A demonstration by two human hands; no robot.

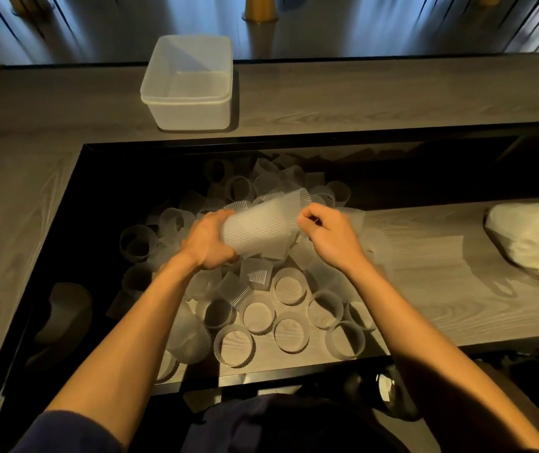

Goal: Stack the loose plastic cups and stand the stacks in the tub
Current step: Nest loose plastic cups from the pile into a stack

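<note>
Over the loose cups [289, 291] strewn nearest, the left hand [210, 241] gripped the stack [261, 223] by its base and the right hand [330, 237] pinched its rim; pressing the cups squarely home looked wise before carrying it to the empty tub [189, 83], well apart on the counter [376, 93] beyond.

Both bare forearms reach forward from the bottom of the view and converge toward the middle, a dark sleeve [75, 431] pushed up near the left elbow. The left hand [209, 240] shows its back to the camera, wrist bent a little, fingers wrapped round the lower end of a stack of cups [261, 223] held on a slant. The right hand [330, 237] is level with it, fingers and thumb curled in and bunched on the stack's upper end, slightly blurred.
</note>
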